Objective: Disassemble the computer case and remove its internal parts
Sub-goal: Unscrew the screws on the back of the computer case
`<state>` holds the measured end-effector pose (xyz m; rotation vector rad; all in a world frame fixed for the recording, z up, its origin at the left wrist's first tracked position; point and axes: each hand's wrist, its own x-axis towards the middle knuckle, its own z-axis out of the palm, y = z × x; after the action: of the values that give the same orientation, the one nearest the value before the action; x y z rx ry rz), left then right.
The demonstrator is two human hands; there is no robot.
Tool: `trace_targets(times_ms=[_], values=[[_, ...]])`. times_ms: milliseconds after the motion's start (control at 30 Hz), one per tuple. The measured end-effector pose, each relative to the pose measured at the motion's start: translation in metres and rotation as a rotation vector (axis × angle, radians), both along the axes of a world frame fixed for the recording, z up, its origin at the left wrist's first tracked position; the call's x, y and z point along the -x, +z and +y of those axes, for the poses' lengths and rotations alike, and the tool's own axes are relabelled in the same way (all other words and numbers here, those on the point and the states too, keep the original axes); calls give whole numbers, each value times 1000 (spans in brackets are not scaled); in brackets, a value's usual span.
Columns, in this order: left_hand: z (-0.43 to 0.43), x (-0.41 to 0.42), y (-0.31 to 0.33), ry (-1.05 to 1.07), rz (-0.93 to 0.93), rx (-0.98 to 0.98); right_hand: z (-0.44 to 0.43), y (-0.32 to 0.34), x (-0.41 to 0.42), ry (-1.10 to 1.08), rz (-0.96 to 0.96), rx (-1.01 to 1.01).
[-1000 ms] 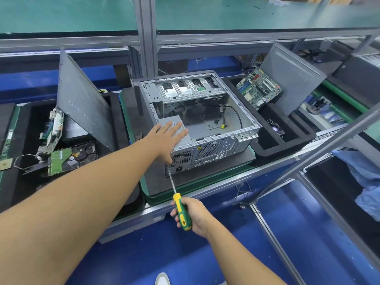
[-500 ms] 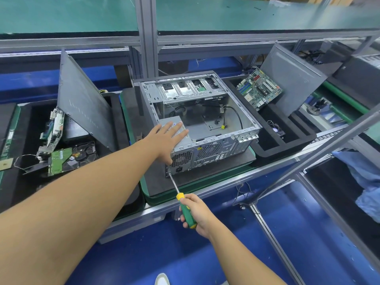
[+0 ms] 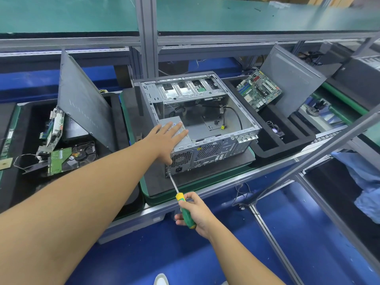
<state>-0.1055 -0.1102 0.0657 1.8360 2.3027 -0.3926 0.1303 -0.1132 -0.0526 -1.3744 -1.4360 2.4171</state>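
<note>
— Head view has the computer case (image 3: 249, 118) lying on its side mid-bench (image 3: 273, 164), open face up, rear panel (image 3: 216, 150) toward the person.
— And the hands?
— Left hand (image 3: 166, 138) lies flat, fingers spread, on the power supply (image 3: 182, 159) in the near-left corner. Right hand (image 3: 195, 210) is wrapped round the green handle of the screwdriver (image 3: 180, 197), its tip at the panel's lower left corner, beside the power socket (image 3: 179, 169).
— A supply screw, I'd guess. How to do it well?
— Shaft in line with the screw, firm push inward so the tip doesn't slip, slow turns. That flat palm should steady the supply when the last screw lets go. Whether the tip is seated, I can't tell.
</note>
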Motion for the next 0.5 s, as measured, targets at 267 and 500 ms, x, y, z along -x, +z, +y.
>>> trace_targets(times_ms=[267,500], values=[[0,1,-1,-5,6,-9,-3,3,5,-2,-22,66],[0,1,-1,-4,4,-10,-6,8,7,77,-14,70]])
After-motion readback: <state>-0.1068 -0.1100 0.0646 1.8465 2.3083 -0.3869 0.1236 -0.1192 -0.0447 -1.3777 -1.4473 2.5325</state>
